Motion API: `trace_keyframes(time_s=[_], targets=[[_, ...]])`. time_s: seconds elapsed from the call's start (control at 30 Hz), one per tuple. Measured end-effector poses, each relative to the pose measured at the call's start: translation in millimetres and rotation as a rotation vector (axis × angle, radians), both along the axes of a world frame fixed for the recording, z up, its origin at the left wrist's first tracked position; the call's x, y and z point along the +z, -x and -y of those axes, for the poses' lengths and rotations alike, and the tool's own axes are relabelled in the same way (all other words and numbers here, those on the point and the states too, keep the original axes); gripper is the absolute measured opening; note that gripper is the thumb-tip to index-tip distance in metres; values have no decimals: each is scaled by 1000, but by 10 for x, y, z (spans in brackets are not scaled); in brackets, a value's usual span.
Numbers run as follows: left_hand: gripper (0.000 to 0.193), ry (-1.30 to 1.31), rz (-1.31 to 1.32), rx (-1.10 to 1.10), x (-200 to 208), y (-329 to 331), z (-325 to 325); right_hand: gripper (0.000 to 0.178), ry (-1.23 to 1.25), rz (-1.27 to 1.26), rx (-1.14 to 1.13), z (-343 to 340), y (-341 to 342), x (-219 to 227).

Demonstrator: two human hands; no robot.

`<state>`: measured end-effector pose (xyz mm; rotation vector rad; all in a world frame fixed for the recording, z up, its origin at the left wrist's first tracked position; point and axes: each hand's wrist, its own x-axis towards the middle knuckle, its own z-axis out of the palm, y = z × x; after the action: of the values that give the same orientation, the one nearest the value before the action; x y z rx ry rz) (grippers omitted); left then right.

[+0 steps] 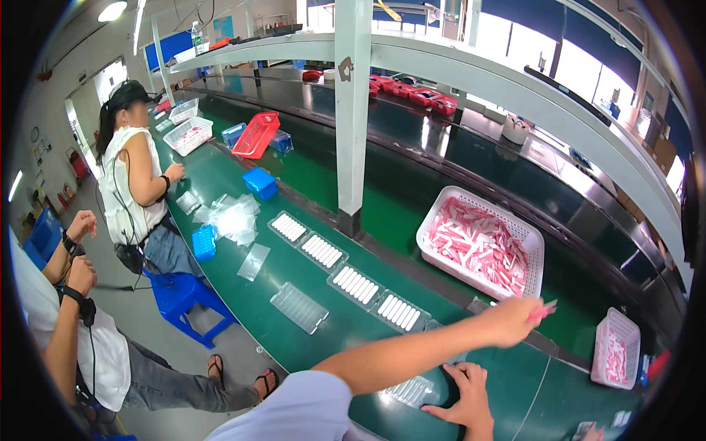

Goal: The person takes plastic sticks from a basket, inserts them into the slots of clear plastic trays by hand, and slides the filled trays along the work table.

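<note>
My left arm, in a light blue sleeve, reaches across to the right. At its end my left hand (pixel 511 322) is closed on small pink stick-shaped pieces (pixel 543 312), just in front of a white basket (pixel 425 239) heaped with pink and white pieces (pixel 478 246). Below that forearm, my right hand (pixel 468 397) has its fingers spread at the edge of a clear slotted plastic tray (pixel 409 392), partly hidden by my arm. Clear trays filled with white sticks (pixel 356 285) run in a row along the green table (pixel 243 294).
Nearer lies another clear slotted tray (pixel 299 307); clear plastic sheets (pixel 229 219) and blue boxes (pixel 259 182) are farther left. A metal post (pixel 350 110) rises behind the trays. A smaller basket (pixel 616 316) stands right. One person sits at left; another stands nearer.
</note>
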<state>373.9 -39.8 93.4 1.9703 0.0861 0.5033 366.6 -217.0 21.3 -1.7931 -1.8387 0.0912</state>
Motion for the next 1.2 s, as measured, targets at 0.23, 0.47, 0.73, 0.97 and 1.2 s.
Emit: trace_keyframes(time_s=[0.23, 0.47, 0.73, 0.97, 1.2], targets=[[26, 387, -144, -182, -776, 1393, 469, 88, -194, -356, -52, 81, -216, -497], [23, 420, -232, -189, -1167, 1659, 594, 81, -174, -648, 176, 16, 403, -298], [25, 501, -190, -170, -1101, 1888, 684, 34, -152, -537, -75, 33, 844, 89], [30, 568, -309, -295, -991, 2014, 534, 58, -124, -244, 61, 17, 788, 169], [20, 760, -469, -431, -1005, 2076, 377, 80, -79, -357, 105, -14, 671, 57]])
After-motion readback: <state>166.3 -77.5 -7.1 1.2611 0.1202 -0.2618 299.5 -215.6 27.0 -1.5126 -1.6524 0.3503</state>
